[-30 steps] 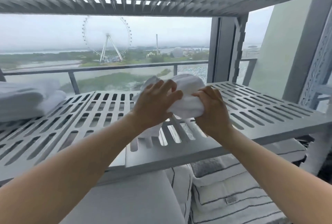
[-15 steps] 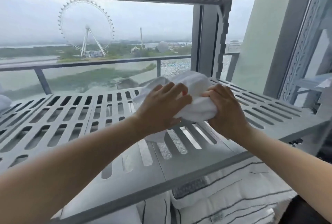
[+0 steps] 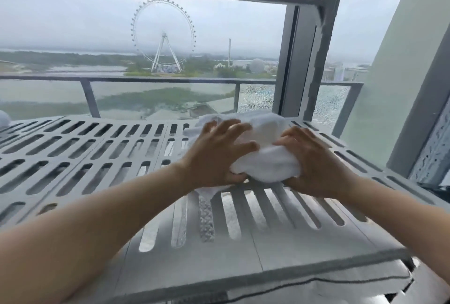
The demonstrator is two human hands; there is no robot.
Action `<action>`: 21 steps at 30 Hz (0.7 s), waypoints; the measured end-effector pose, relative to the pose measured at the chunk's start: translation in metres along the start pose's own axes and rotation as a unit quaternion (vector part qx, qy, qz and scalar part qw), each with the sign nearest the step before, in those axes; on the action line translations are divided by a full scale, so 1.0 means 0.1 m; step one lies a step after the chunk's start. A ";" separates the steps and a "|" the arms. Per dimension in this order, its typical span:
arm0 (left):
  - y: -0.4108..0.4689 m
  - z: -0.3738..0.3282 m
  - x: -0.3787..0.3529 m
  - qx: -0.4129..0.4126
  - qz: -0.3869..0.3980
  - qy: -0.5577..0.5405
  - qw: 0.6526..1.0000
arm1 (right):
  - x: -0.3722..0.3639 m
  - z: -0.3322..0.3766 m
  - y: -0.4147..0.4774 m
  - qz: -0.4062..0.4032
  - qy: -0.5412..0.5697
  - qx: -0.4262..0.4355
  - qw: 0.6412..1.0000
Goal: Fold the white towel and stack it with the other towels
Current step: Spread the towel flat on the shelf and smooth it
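At the bottom edge, a striped cloth is lying under the grey slatted shelf. Above the shelf, the left hand is gripping the bunched white towel, fingers spread over its top and thumb below (a lower corner is hanging onto the slats). The right hand is clasping the other side with curled fingers. Far behind, a railing and a big wheel are standing.
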State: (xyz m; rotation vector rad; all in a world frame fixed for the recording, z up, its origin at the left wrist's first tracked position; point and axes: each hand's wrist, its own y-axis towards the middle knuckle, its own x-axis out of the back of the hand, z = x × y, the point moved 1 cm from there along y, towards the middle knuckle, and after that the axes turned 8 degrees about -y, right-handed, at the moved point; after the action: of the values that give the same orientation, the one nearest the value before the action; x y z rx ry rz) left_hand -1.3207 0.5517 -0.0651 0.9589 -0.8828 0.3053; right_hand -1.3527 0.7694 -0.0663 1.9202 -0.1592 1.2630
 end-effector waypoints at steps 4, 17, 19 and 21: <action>0.09 0.02 -0.17 0.116 0.100 0.016 0.988 | -0.02 -0.24 0.18 0.117 0.079 0.049 0.989; 0.05 -0.06 -0.16 0.200 -0.006 -0.179 0.963 | -0.46 -0.33 0.36 -0.027 0.071 0.037 0.996; 0.05 -0.04 -0.13 0.202 -0.020 -0.192 0.960 | -0.47 -0.31 0.36 -0.056 0.080 0.034 0.995; 0.03 -0.01 -0.11 0.197 -0.018 -0.188 0.962 | -0.49 -0.31 0.37 -0.063 0.113 0.040 0.991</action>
State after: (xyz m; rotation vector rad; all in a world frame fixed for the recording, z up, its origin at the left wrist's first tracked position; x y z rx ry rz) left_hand -1.3290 0.5556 -0.0714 1.4324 -1.1747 0.2772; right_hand -1.4176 0.7514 -0.0808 1.8061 0.1303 1.4076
